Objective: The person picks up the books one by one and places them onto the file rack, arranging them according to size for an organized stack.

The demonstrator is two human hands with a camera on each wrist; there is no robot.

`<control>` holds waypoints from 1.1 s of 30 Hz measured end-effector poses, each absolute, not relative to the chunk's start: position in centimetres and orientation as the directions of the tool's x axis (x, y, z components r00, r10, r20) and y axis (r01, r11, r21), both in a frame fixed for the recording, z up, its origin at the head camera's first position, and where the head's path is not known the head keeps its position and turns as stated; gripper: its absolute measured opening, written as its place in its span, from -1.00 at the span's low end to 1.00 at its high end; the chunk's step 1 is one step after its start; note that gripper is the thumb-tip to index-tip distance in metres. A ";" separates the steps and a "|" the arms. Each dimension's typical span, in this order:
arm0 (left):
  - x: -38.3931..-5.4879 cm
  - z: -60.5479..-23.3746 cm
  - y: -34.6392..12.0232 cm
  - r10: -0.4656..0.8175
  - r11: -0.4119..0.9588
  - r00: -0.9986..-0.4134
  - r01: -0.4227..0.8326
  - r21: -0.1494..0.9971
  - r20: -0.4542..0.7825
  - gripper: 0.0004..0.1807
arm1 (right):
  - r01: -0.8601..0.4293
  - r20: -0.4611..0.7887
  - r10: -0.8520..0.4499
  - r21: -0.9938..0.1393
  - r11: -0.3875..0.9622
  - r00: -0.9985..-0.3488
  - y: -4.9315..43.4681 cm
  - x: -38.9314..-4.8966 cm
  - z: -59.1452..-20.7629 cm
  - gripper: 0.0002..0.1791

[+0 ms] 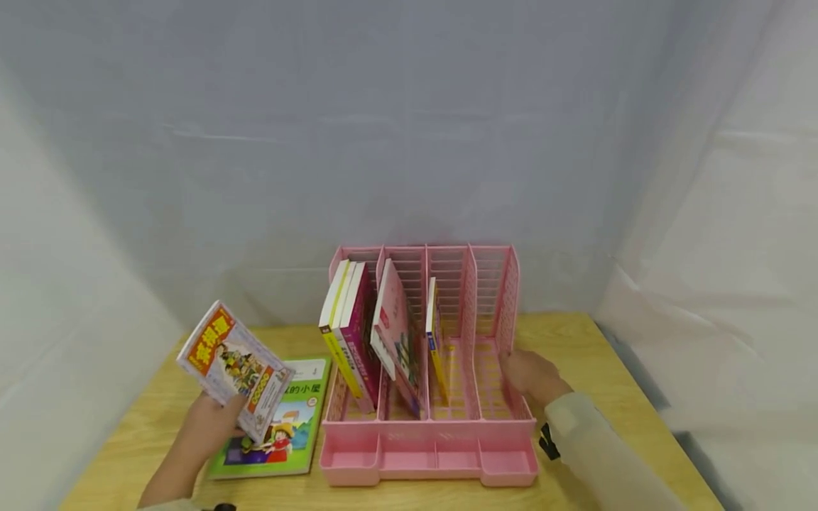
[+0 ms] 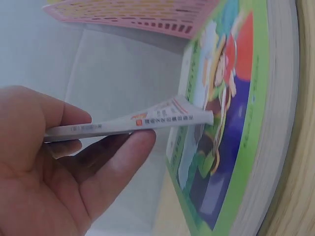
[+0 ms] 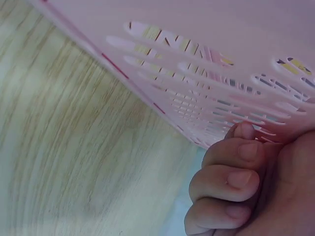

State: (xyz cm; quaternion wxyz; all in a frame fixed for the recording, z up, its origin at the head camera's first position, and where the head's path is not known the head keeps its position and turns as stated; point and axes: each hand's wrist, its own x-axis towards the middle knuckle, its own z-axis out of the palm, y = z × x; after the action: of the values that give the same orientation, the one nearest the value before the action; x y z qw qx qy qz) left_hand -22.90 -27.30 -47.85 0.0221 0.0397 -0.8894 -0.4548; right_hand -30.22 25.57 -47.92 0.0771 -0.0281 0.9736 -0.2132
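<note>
My left hand (image 1: 211,424) pinches a thin illustrated booklet (image 1: 239,365) by its lower edge, thumb on one side and fingers on the other. It is held tilted over a thick green picture book (image 1: 308,419) that lies flat on the table. In the left wrist view the booklet (image 2: 162,120) appears edge-on, its cover bowing apart from the pages. At the right, my right hand (image 1: 532,376) grips the side wall of a pink book rack (image 1: 428,429). The right wrist view has its curled fingers (image 3: 224,182) against the slotted wall.
Two thick books (image 1: 348,333) with yellow and purple spines stand in the rack's leftmost slot. A pink book (image 1: 397,330) leans in the second, and a slim book (image 1: 436,348) stands in the third. Small trays run along the rack's front. White sheeting (image 1: 409,142) surrounds the wooden table (image 1: 575,341).
</note>
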 end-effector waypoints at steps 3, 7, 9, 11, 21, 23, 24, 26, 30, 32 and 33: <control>-22.5 -47.4 -27.0 -0.088 0.566 -0.996 -0.060 0.822 -0.012 -0.41 | -0.023 -0.132 -0.087 -0.420 0.907 -0.987 25.3 -30.2 -47.8 -0.33; -22.0 -45.9 -27.2 -0.150 0.662 -0.989 -0.099 0.743 0.003 -0.34 | -0.006 -0.137 -0.066 -0.394 0.919 -0.988 25.2 -30.2 -47.6 -0.33; -21.7 -44.6 -27.8 -0.223 0.707 -0.974 -0.137 0.694 0.035 -0.25 | 0.011 -0.134 -0.045 -0.390 0.921 -0.990 25.1 -30.1 -47.6 -0.32; -21.4 -43.3 -28.6 -0.284 0.731 -0.954 -0.153 0.665 0.093 -0.23 | 0.022 -0.118 -0.027 -0.392 0.920 -0.993 25.2 -30.1 -47.7 -0.33; -20.4 -39.4 -30.8 -0.126 0.808 -0.984 -0.026 0.589 0.128 -0.42 | 0.028 -0.057 0.002 -0.453 0.891 -0.998 25.8 -29.9 -48.1 -0.33; -20.0 -39.3 -30.6 -0.132 0.806 -0.981 -0.022 0.591 0.144 -0.43 | 0.036 -0.071 0.002 -0.476 0.879 -0.997 26.0 -29.8 -48.1 -0.31; -19.8 -39.3 -30.4 -0.138 0.803 -0.978 -0.018 0.595 0.158 -0.43 | 0.035 -0.075 -0.002 -0.483 0.875 -0.997 26.0 -29.7 -48.1 -0.30; -19.2 -39.1 -30.0 -0.161 0.795 -0.968 -0.010 0.607 0.194 -0.41 | 0.030 -0.086 -0.014 -0.496 0.868 -0.996 26.2 -29.6 -48.2 -0.29; -17.9 -37.9 -28.6 -0.246 0.774 -0.916 0.012 0.633 0.318 -0.46 | 0.026 -0.104 -0.031 -0.511 0.859 -0.994 26.2 -29.2 -48.4 -0.25; -17.3 -37.0 -27.7 -0.314 0.752 -0.874 0.010 0.659 0.372 -0.48 | 0.030 -0.115 -0.035 -0.524 0.851 -0.993 26.1 -28.9 -48.4 -0.23; -17.1 -36.6 -27.2 -0.356 0.734 -0.843 0.015 0.679 0.403 -0.51 | 0.033 -0.122 -0.038 -0.529 0.848 -0.992 26.1 -28.7 -48.4 -0.22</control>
State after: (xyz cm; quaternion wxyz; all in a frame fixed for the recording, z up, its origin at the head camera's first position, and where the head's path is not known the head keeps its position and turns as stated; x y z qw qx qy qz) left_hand -17.07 -27.23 -36.57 0.2630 0.0955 -0.8931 -0.3521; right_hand -28.71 26.06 -48.36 0.0642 -0.0012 0.9591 -0.2757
